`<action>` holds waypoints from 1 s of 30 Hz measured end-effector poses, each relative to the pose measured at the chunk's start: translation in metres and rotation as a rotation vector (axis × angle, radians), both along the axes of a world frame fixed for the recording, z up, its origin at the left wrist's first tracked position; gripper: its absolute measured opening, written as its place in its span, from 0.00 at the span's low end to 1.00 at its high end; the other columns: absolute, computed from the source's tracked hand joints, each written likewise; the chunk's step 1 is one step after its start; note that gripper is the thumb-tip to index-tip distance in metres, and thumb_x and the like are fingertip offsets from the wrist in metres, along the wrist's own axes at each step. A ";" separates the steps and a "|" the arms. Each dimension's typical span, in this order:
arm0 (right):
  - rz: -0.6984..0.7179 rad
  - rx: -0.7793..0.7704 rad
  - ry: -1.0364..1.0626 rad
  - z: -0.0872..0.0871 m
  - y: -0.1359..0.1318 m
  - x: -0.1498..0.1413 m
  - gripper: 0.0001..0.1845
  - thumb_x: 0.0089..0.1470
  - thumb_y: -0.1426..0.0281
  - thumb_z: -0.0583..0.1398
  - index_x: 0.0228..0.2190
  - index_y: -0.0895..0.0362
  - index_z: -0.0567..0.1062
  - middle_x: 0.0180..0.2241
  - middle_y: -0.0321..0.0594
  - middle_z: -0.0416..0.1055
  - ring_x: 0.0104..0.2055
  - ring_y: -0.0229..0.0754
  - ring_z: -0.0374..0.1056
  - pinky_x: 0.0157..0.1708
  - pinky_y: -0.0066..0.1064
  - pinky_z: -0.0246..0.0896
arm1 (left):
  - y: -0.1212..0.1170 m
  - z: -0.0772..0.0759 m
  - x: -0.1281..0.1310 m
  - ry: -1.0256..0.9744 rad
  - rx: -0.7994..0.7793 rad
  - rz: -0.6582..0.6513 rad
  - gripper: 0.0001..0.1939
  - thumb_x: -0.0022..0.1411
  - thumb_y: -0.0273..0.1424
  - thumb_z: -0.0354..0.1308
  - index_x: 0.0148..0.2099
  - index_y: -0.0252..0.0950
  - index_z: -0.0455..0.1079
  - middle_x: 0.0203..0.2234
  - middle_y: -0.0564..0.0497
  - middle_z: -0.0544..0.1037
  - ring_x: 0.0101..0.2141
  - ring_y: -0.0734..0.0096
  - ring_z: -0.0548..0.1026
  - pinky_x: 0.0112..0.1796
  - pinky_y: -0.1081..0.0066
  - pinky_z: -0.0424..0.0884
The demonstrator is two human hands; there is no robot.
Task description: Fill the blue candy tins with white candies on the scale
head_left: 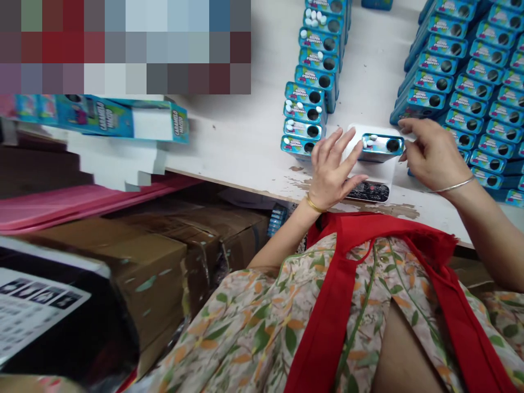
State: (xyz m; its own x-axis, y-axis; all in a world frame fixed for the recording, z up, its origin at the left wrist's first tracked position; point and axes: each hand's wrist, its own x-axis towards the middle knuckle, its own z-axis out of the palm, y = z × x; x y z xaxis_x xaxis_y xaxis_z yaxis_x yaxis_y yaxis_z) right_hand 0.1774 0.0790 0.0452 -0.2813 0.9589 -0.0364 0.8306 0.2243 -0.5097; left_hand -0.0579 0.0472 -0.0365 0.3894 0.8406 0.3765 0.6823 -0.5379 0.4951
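A blue tin (382,146) stands upright on a small white scale (387,173) with a black button panel (368,191). Several white candies lie on the tin's top beside its dark round hole. My left hand (332,168) hovers at the tin's left end, fingers spread, with nothing held; its fingertips come close to the tin. At the tin's right end is my right hand (434,155), thumb and forefinger bent but apart, with nothing seen between them. Whether it touches the tin I cannot tell.
Left of the scale runs a row of blue tins (315,82), some with white candies on top. More rows of tins (434,82) fill the right side. A blue carton (159,120) lies at the left; cardboard boxes (143,256) stand below the table's edge.
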 end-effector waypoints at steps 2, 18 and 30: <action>-0.034 -0.035 0.065 -0.007 -0.004 0.002 0.23 0.62 0.71 0.53 0.57 0.52 0.71 0.46 0.46 0.75 0.51 0.54 0.73 0.57 0.50 0.66 | 0.005 0.003 0.005 0.046 -0.024 -0.036 0.36 0.67 0.58 0.41 0.67 0.42 0.60 0.67 0.43 0.62 0.69 0.52 0.53 0.68 0.47 0.46; -0.149 -0.203 0.279 -0.004 -0.011 -0.002 0.28 0.60 0.69 0.55 0.61 0.45 0.66 0.49 0.43 0.75 0.40 0.51 0.77 0.45 0.45 0.73 | 0.005 0.024 0.034 0.006 -0.155 0.035 0.35 0.64 0.58 0.51 0.66 0.46 0.59 0.67 0.44 0.60 0.71 0.45 0.46 0.68 0.34 0.34; -0.152 -0.243 0.259 -0.001 -0.019 -0.016 0.36 0.54 0.82 0.48 0.62 0.54 0.67 0.63 0.38 0.65 0.61 0.42 0.66 0.62 0.37 0.62 | 0.006 0.021 0.042 -0.025 -0.032 -0.226 0.40 0.63 0.55 0.55 0.71 0.45 0.52 0.69 0.44 0.57 0.71 0.43 0.46 0.67 0.33 0.30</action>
State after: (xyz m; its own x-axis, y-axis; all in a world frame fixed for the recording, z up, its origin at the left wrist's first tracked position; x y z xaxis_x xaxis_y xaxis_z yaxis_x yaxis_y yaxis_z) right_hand 0.1613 0.0597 0.0446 -0.1666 0.9625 -0.2140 0.6815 -0.0445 -0.7305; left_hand -0.0156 0.0536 -0.0154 0.5599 0.7449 0.3629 0.5340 -0.6592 0.5294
